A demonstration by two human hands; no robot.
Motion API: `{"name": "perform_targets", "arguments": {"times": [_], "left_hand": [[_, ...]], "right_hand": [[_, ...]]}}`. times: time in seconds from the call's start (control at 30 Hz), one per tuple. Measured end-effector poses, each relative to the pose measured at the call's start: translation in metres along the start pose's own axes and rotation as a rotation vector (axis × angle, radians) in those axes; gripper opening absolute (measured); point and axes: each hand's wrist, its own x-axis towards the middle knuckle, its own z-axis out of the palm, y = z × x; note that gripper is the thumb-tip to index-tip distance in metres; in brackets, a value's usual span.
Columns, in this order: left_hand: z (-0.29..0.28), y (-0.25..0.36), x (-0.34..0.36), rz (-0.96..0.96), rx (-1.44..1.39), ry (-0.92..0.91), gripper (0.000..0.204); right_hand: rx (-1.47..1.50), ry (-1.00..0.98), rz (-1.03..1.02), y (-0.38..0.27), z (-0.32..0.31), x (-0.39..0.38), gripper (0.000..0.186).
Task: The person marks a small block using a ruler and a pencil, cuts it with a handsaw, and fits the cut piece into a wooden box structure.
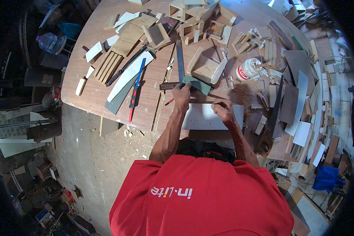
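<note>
My left hand (181,94) rests on the table with its fingers bent, between the dark stock of a try square (168,85) and a flat green piece (200,85). The square's metal blade (179,61) points away from me. What the fingertips grip is hidden. A red pencil-like stick (169,101) lies just left of this wrist. My right hand (223,109) is curled closed over a white board (202,117) at the near edge; anything inside it is too small to make out. Beyond the hands sits an open wooden tray-like box (207,67).
A white tub (247,69) with sticks in it stands to the right. On the left lie a blue ruler (141,72), a red-and-black cutter (134,95) and a white strip (130,76). Small wooden boxes (192,31) crowd the far side; a dark handsaw (269,131) lies right.
</note>
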Motion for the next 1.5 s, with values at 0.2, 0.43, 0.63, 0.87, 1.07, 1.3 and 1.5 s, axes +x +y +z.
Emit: {"name": "perform_targets", "arguments": {"times": [0.2,0.43,0.63,0.87,1.07,1.3,1.5], "left_hand": [[-0.048,0.034,-0.033,0.145,-0.09,0.075,0.017],[-0.131,0.072,-0.056,0.48,-0.054,0.376,0.021],[-0.157,0.076,-0.069,0.428,-0.119,0.451,0.028],[-0.159,0.077,-0.07,0.443,-0.22,0.384,0.027],[-0.158,0.074,-0.065,0.418,-0.334,0.449,0.025],[-0.118,0.048,-0.035,0.245,-0.277,0.227,0.013],[-0.05,0.008,-0.015,0.006,-0.222,-0.034,0.013]], "right_hand": [[-0.528,0.235,-0.453,-0.013,0.053,0.033,0.008],[-1.002,-0.003,-0.678,-0.008,0.102,0.088,0.009],[-0.985,-0.104,-0.522,0.02,0.117,0.105,0.013],[-1.007,-0.228,-0.787,0.013,0.109,0.112,0.006],[-0.77,-0.211,-0.62,-0.009,0.101,0.1,0.014],[-0.35,0.194,-0.508,-0.022,0.056,0.046,0.014],[-0.189,0.491,-0.333,-0.022,0.016,-0.005,0.012]]}}
